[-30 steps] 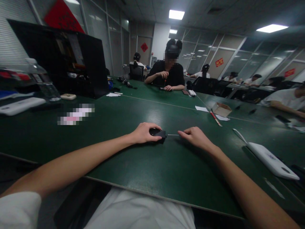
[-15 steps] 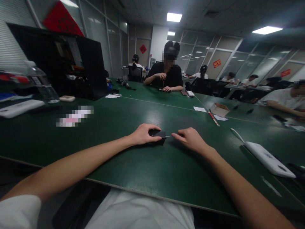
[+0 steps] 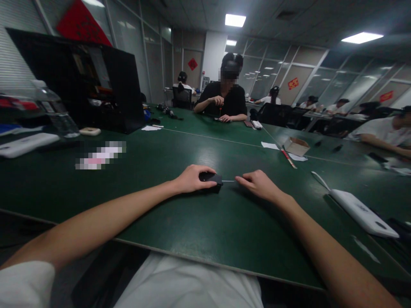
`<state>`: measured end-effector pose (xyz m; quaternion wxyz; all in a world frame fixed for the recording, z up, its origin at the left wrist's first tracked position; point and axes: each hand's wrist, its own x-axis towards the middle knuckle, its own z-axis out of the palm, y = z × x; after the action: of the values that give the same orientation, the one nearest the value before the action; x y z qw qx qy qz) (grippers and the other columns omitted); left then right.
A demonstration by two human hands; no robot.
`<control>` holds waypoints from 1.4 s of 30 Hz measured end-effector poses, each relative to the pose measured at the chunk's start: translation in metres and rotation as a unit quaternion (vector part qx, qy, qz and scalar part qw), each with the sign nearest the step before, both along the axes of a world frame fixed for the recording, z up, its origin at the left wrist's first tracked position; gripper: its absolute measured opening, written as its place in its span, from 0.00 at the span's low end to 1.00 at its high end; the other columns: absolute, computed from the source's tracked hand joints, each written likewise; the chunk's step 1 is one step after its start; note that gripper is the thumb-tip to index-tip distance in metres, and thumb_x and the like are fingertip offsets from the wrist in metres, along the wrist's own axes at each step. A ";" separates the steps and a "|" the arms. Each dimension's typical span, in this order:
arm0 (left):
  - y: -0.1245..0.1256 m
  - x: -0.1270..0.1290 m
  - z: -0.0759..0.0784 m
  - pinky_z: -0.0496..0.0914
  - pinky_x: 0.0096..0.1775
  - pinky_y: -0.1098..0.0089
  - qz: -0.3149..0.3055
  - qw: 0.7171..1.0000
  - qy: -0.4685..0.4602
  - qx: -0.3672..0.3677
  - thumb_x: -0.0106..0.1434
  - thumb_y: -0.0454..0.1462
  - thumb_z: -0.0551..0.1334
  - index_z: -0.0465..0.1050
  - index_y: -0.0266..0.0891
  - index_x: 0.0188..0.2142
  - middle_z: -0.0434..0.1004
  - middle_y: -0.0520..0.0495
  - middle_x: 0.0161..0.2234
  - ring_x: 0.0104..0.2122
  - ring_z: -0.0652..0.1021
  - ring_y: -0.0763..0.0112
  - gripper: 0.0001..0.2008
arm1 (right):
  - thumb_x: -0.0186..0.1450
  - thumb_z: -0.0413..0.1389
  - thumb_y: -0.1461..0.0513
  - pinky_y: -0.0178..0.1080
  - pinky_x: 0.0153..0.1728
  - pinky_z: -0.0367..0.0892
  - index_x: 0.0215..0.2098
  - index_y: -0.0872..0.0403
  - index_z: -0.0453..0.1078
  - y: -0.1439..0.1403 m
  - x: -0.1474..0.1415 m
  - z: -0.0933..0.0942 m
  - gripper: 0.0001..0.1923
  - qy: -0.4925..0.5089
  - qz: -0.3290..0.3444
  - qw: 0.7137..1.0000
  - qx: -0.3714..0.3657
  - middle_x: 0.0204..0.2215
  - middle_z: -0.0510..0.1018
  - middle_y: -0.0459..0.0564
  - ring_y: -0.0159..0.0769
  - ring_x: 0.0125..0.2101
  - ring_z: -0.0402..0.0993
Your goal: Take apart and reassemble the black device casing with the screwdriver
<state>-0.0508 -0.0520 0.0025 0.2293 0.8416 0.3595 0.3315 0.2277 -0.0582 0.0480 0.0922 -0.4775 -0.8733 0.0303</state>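
Black box-shaped device [image 3: 214,178], compact and dark all over, sits on the dark green table [image 3: 180,222] between the two hands, near the middle of my view. I see a rounded body toward the left and a flat, squared-off end turned right; the surface looks smooth and fairly dull.

I have the left hand [image 3: 191,179] curled around it, thumb along the near side and fingers on the far side, gripping it. On the right hand [image 3: 257,184], the fingers are pinching a thin, straight, silvery rod [image 3: 228,181] that runs across to the device's flat end. I cannot tell whether its tip enters or only meets that end, and its other end is hidden in the hand.

As for writing, any marking on the device is too small for me to make out. To the right, a white flat case with rounded corners [image 3: 364,212] carries a dark printed mark, too blurred to read. Farther back, the large red paper diamond [image 3: 80,25] bears darker characters, and an orange-red paper square [image 3: 293,83] shows yellowish ones; I can read neither.
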 end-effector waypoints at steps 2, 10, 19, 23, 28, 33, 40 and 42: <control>0.001 0.000 0.001 0.70 0.45 0.66 -0.006 1.000 0.003 0.005 0.59 0.50 0.65 0.76 0.39 0.49 0.80 0.44 0.46 0.44 0.79 0.61 0.23 | 0.70 0.43 0.44 0.36 0.24 0.50 0.23 0.55 0.73 0.001 0.002 0.000 0.31 0.001 -0.004 1.000 0.000 0.16 0.69 0.45 0.30 0.19 0.60; 0.001 0.000 0.002 0.70 0.44 0.66 -0.014 1.000 0.010 0.014 0.60 0.50 0.64 0.76 0.38 0.49 0.80 0.43 0.45 0.43 0.79 0.61 0.23 | 0.71 0.42 0.46 0.35 0.23 0.51 0.21 0.55 0.68 0.002 -0.007 -0.013 0.30 0.036 0.027 0.999 -0.029 0.16 0.65 0.43 0.29 0.18 0.58; 0.001 0.001 0.000 0.69 0.47 0.67 -0.018 0.999 -0.022 0.021 0.61 0.49 0.63 0.75 0.37 0.49 0.80 0.43 0.47 0.46 0.78 0.61 0.23 | 0.73 0.46 0.53 0.36 0.36 0.64 0.40 0.55 0.72 -0.011 -0.026 -0.015 0.18 0.054 0.110 0.992 0.016 0.34 0.77 0.53 0.37 0.34 0.72; -0.003 0.003 0.001 0.69 0.47 0.67 -0.050 0.998 -0.020 0.026 0.61 0.47 0.65 0.75 0.37 0.49 0.80 0.44 0.46 0.44 0.78 0.63 0.21 | 0.73 0.46 0.54 0.38 0.37 0.65 0.45 0.56 0.72 -0.012 -0.023 -0.012 0.17 0.012 0.127 0.984 0.120 0.38 0.76 0.56 0.40 0.37 0.72; -0.008 0.005 0.001 0.69 0.45 0.67 -0.075 0.996 -0.025 0.032 0.61 0.47 0.65 0.75 0.37 0.49 0.80 0.44 0.44 0.42 0.78 0.63 0.21 | 0.74 0.44 0.57 0.40 0.38 0.63 0.46 0.56 0.73 -0.011 -0.022 -0.013 0.18 -0.090 0.154 0.959 0.218 0.38 0.78 0.57 0.42 0.38 0.69; -0.009 0.006 0.000 0.68 0.46 0.66 -0.090 0.995 -0.041 0.026 0.61 0.46 0.65 0.75 0.37 0.49 0.80 0.43 0.45 0.43 0.78 0.63 0.20 | 0.73 0.45 0.60 0.39 0.36 0.61 0.47 0.57 0.74 -0.007 -0.023 -0.015 0.17 -0.127 0.159 0.947 0.247 0.35 0.78 0.56 0.41 0.35 0.69; -0.011 0.007 0.002 0.67 0.49 0.65 -0.131 0.988 -0.038 0.067 0.62 0.45 0.65 0.74 0.36 0.49 0.78 0.41 0.46 0.46 0.77 0.62 0.19 | 0.73 0.46 0.62 0.38 0.31 0.61 0.49 0.59 0.72 -0.008 -0.025 -0.021 0.16 -0.113 0.149 0.959 0.214 0.34 0.78 0.56 0.40 0.33 0.71; -0.011 0.006 0.002 0.68 0.48 0.66 -0.123 0.990 -0.029 0.064 0.62 0.45 0.65 0.74 0.36 0.49 0.79 0.41 0.46 0.45 0.77 0.63 0.20 | 0.73 0.46 0.61 0.37 0.32 0.62 0.49 0.58 0.72 -0.008 -0.026 -0.021 0.15 -0.104 0.151 0.962 0.200 0.35 0.78 0.56 0.39 0.33 0.72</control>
<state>-0.0449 -0.0626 0.0045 0.2243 0.8822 0.2246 0.3478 0.2013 -0.0666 0.0273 0.0892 -0.3122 -0.9283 -0.1811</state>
